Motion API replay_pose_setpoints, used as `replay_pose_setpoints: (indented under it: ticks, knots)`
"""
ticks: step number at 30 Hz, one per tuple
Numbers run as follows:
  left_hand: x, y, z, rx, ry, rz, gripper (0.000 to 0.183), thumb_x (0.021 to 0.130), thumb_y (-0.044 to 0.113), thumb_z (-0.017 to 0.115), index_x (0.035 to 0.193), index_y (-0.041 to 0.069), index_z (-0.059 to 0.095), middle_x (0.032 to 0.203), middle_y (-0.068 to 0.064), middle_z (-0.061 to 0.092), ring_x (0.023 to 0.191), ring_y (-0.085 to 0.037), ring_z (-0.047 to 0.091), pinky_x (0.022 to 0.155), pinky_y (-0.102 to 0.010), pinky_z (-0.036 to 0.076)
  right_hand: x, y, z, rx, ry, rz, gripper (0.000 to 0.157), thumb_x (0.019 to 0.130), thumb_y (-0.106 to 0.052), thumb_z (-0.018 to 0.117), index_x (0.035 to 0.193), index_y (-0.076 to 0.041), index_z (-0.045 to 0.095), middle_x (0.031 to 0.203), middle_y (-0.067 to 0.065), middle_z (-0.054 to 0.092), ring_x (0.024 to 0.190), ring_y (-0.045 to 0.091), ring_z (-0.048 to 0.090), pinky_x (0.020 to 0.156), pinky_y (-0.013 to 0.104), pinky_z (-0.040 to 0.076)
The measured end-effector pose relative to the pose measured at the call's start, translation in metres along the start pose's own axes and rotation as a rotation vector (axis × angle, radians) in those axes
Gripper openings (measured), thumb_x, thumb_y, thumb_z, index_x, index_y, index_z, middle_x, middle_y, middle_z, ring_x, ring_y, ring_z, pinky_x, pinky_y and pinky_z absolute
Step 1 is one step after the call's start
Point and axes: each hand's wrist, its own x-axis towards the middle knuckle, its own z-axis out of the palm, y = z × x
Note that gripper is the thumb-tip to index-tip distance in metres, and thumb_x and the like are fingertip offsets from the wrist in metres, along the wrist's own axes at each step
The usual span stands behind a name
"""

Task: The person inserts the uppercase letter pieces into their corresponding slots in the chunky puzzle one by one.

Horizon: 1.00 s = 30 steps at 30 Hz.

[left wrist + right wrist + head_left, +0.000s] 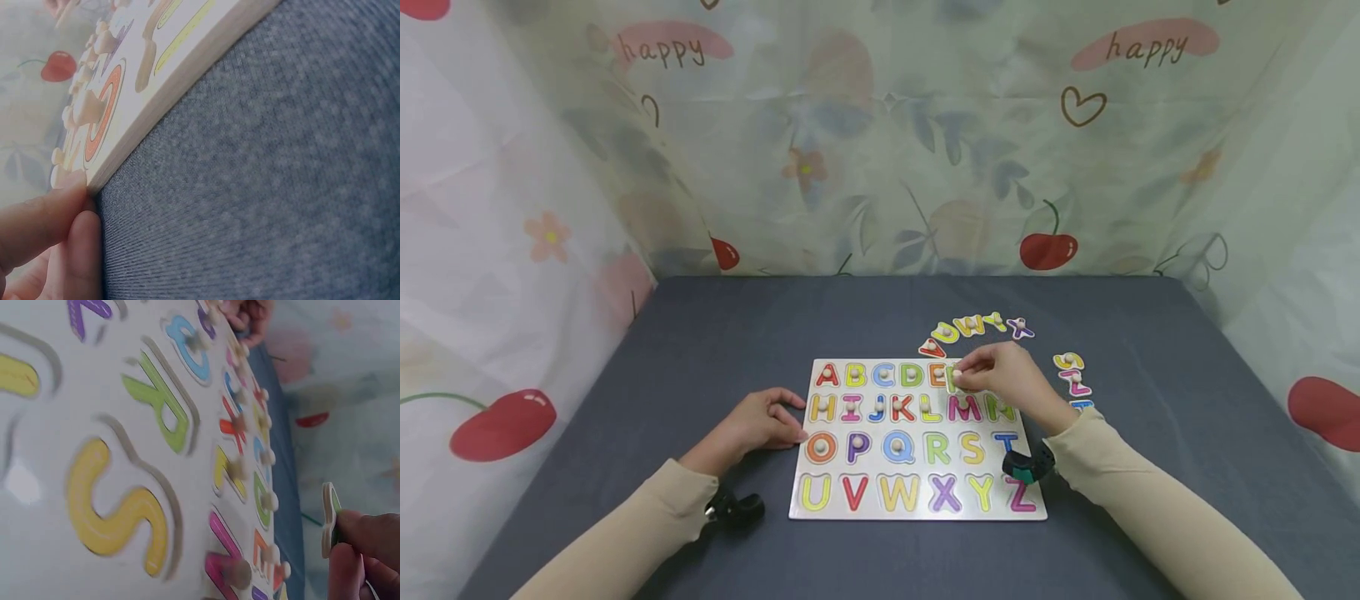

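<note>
A white alphabet puzzle board (917, 508) lies on the dark cloth, with knobbed letter pieces filling much of its upper rows. Between thumb and fingers, my right hand (1006, 379) pinches a green letter piece (332, 519) above the top row, just right of the orange E (936, 374); the fingers partly cover the piece. Lower down, the green R recess (156, 403) and yellow S recess (115, 500) hold no piece. My left hand (758, 423) touches the board's left edge beside the H and O, fingertips right at the rim in the left wrist view.
Behind the board, several loose letters, including a yellow W (970, 326) and purple X (1020, 327), form an arc. More loose pieces, among them a pink Z (1076, 383), lie to the right. A patterned curtain (880, 167) borders the table (722, 333).
</note>
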Motion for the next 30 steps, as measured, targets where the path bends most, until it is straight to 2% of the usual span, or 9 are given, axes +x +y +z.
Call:
replay_pose_setpoints:
  ticks: [9, 14, 23, 30]
  knots:
    - [-0.001, 0.001, 0.001, -0.002, -0.003, 0.002, 0.047, 0.076, 0.002, 0.080, 0.117, 0.001, 0.057, 0.074, -0.005, 0.069, 0.067, -0.014, 0.065, 0.063, -0.027, 0.056, -0.028, 0.000, 0.035, 0.002, -0.121, -0.067, 0.009, 0.078, -0.016, 0.080, 0.081, -0.011, 0.073, 0.068, -0.002, 0.066, 0.062, 0.013, 0.061, 0.059, 0.025, 0.049]
    - [-0.001, 0.002, 0.001, 0.000, 0.000, -0.007, 0.047, 0.076, 0.002, 0.080, 0.117, 0.002, 0.057, 0.075, -0.006, 0.069, 0.067, -0.014, 0.065, 0.063, -0.027, 0.056, -0.038, 0.003, 0.048, -0.038, -0.145, -0.094, 0.010, 0.076, -0.017, 0.081, 0.078, -0.013, 0.072, 0.066, -0.005, 0.065, 0.061, 0.009, 0.056, 0.056, 0.022, 0.044]
    - [-0.001, 0.003, 0.000, 0.001, -0.012, -0.008, 0.048, 0.076, 0.002, 0.080, 0.117, 0.001, 0.056, 0.075, -0.006, 0.069, 0.067, -0.014, 0.065, 0.064, -0.027, 0.056, -0.040, 0.006, 0.057, -0.045, -0.116, -0.085, 0.012, 0.075, -0.015, 0.082, 0.077, -0.012, 0.071, 0.065, -0.005, 0.064, 0.060, 0.009, 0.055, 0.054, 0.021, 0.043]
    - [0.000, 0.001, 0.000, 0.004, -0.008, -0.011, 0.049, 0.076, 0.004, 0.081, 0.118, 0.002, 0.056, 0.075, -0.006, 0.069, 0.067, -0.014, 0.065, 0.064, -0.027, 0.056, -0.039, 0.004, 0.057, -0.050, -0.129, -0.071, 0.012, 0.076, -0.017, 0.082, 0.078, -0.013, 0.071, 0.067, -0.005, 0.064, 0.062, 0.010, 0.056, 0.055, 0.022, 0.043]
